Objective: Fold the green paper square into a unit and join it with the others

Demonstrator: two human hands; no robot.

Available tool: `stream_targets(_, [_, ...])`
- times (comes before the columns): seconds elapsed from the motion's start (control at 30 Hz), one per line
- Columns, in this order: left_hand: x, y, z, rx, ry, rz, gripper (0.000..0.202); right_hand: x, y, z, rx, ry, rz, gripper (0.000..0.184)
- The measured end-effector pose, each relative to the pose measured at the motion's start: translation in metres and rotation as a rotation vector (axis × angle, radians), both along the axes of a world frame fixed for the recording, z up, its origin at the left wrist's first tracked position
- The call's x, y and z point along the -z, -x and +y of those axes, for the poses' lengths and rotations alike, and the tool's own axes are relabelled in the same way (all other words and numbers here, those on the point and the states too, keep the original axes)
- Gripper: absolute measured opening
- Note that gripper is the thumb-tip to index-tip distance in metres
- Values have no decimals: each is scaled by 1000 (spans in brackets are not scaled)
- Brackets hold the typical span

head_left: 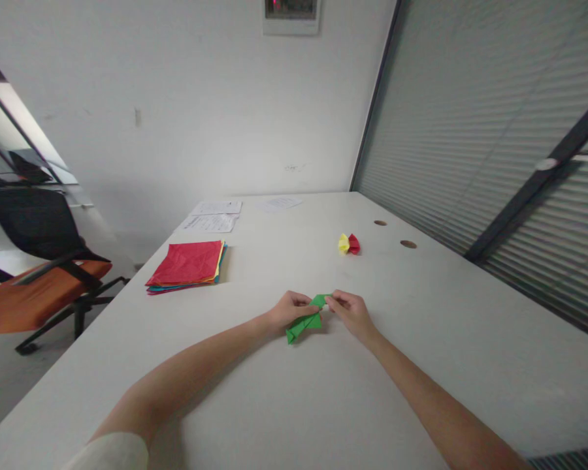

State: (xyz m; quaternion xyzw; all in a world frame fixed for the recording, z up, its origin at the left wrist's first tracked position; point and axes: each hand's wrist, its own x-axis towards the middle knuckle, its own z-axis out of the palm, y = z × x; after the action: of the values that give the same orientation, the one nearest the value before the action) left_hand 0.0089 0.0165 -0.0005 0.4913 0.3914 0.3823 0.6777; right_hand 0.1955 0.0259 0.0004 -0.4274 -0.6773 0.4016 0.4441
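Now, from my distant place, I am seeing two bare hands working over the white table (255,398). The left hand (289,311) is holding the green folded paper (304,324) in a narrow grip, with the thumb lying along its upper side; the other fingers are hiding partly behind, so I cannot tell how each one is placed. The right hand (349,312) is pinching the upper right end of the same paper between thumb and finger, also narrowly. So the green piece is sitting between both hands, near the middle of the table, and its wider, pointed part is hanging out below the left thumb, toward me.

Farther behind, a small yellow and red paper piece (343,244) is resting, well apart from the hands. On the left side, a stack of coloured sheets (189,262) is lying with a red one on top, and behind it some printed pages (208,223) are lying flat. An orange-seated chair (42,287) is standing beside the table at the left.
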Motion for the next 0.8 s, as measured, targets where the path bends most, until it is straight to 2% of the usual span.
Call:
stream_targets(0.17, [-1, 1, 0, 12, -21, 13, 48, 0, 1, -1, -4, 36, 17, 47])
stream_targets(0.43, [7, 0, 3, 1, -33, -38, 43, 5, 0, 2, -23, 30, 27, 45])
stream_targets(0.8, [6, -1, 3, -8, -5, -88, 43, 12, -1, 5, -41, 33, 1, 45])
